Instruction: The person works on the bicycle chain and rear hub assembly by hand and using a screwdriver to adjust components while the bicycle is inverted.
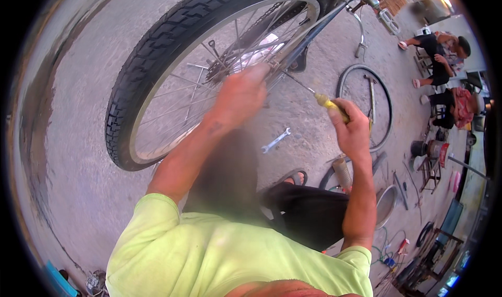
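A bicycle wheel with a black knobby tyre (123,98) and silver spokes stands tilted before me. My left hand (239,95) is closed at the wheel's hub, beside the dark frame tube (316,30); its fingertips are partly hidden, so what they grip cannot be made out. In my right hand (352,128) is a screwdriver (325,101), held by its yellow handle. The thin shaft points up and left, its tip close to the axle area near my left fingers. Behind the spokes show the chain and sprocket (214,69).
An open-ended wrench (276,140) lies on the concrete floor between my arms. To the right are a loose tyre (389,103), a hammer (372,95) inside it, and a round metal basin (386,207). Two people (444,56) sit at the far right.
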Tool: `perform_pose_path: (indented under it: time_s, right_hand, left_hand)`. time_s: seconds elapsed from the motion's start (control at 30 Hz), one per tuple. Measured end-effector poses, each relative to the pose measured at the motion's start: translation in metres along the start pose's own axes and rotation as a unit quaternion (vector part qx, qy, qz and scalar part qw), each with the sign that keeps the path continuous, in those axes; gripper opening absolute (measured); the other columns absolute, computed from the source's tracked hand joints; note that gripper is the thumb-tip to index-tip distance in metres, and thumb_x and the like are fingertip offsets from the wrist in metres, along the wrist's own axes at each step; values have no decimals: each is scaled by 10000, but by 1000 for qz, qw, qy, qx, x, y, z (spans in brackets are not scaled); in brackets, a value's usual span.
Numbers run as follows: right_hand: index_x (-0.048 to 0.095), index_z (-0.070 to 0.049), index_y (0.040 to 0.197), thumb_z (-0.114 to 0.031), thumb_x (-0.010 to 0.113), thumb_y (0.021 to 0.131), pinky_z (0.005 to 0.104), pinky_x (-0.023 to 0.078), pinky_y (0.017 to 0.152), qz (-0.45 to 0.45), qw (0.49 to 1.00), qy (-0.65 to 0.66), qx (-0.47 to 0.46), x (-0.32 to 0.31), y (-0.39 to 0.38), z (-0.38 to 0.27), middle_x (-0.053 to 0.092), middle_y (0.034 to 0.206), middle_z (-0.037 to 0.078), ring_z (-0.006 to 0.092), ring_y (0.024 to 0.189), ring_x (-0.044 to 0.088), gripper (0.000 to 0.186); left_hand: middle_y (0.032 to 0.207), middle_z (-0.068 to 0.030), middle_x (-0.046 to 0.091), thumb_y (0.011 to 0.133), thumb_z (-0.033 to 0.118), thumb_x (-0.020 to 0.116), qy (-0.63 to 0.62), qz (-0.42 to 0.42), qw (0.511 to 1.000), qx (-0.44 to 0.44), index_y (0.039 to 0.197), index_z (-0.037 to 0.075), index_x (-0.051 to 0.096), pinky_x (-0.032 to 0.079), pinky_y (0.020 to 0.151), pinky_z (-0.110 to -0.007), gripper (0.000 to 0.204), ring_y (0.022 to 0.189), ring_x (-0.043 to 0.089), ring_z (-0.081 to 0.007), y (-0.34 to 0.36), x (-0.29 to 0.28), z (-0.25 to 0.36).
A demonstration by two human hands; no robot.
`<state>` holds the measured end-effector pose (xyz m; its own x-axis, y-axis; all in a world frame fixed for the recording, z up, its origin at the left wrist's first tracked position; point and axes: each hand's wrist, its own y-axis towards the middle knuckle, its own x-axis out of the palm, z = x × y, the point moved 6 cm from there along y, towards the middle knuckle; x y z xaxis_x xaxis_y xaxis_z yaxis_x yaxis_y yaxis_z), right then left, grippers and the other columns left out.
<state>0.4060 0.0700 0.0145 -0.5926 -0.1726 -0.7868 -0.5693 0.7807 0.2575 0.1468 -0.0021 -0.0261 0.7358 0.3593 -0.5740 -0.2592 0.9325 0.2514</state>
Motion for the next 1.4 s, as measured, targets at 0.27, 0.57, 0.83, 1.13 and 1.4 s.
perform_pose_path:
  time_s: [0.27, 0.57, 0.83, 1.13, 1.4]
  right_hand:
    - [683, 17, 1137, -269, 652, 1007, 257, 473, 604, -132, 924, 252, 255, 18, -5, 24, 686, 859, 47, 95, 665, 594, 316]
    - [656, 8, 1141, -187, 700, 966, 251, 455, 600, -172, 900, 262, 301, 20, -10, 25, 653, 862, 43, 70, 697, 586, 265]
    - [671, 1, 1096, -167, 718, 953, 243, 388, 551, -59, 978, 175, 96, 19, -5, 15, 679, 826, 46, 71, 620, 526, 225]
    - [688, 16, 1083, -192, 692, 983, 275, 456, 589, -188, 849, 339, 358, 28, -10, 24, 674, 804, 32, 122, 632, 570, 231]
    - [687, 11, 1152, -232, 670, 999, 256, 446, 624, -98, 974, 141, 147, 23, -10, 12, 625, 829, 14, 87, 654, 541, 288]
  left_hand:
    - [1121, -257, 695, 920, 71, 580, -6, 2, 1000, 7, 1277, 36, 637, 543, 875, -472, 364, 1025, 682, -443, -3, -2, -3]
    - [1125, -258, 693, 916, 74, 583, 9, -2, 1000, 6, 1278, 32, 632, 540, 880, -488, 368, 1022, 676, -452, -2, 1, -3]
    - [1106, -261, 696, 917, 72, 577, 0, 4, 1000, 7, 1270, 29, 639, 540, 874, -487, 361, 1022, 678, -448, -2, -1, -3]
    - [1113, -261, 696, 914, 68, 572, -2, 12, 1000, 3, 1254, 28, 650, 539, 876, -483, 351, 1026, 679, -444, -3, 0, -3]
    - [1137, -256, 693, 914, 64, 576, 14, -12, 1000, -4, 1258, 26, 646, 539, 889, -482, 354, 1045, 677, -440, -1, 1, -2]
